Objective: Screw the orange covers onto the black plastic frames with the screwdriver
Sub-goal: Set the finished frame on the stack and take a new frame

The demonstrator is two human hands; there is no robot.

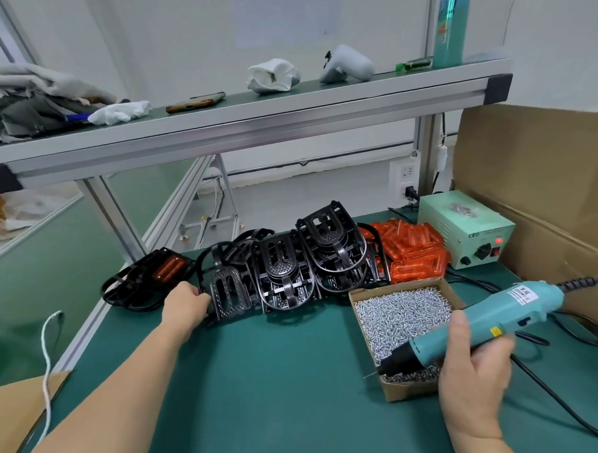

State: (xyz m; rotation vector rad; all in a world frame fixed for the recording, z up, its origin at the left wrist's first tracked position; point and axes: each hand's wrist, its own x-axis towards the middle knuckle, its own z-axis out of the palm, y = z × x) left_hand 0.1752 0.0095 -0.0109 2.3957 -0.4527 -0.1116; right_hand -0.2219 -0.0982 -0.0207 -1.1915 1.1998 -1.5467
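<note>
- Your left hand (186,305) is reaching out at middle left, its fingers curling onto the left edge of a black frame (227,292) that is leaning against the others.
- The rest of the frames (326,249) are standing piled in a row across the middle of the green worktop (263,382).
- One covered frame (145,277) is lying flat just left of your left hand.
- The loose orange covers (411,248) are lying heaped right of the row, beside the power unit (462,229).
- Your right hand (475,372), at lower right, is gripping the teal screwdriver (493,320), fingers wrapped round its barrel and thumb on top.
- Its black tip is pointing down-left over the near end of the box (406,391) of screws (401,314).
</note>
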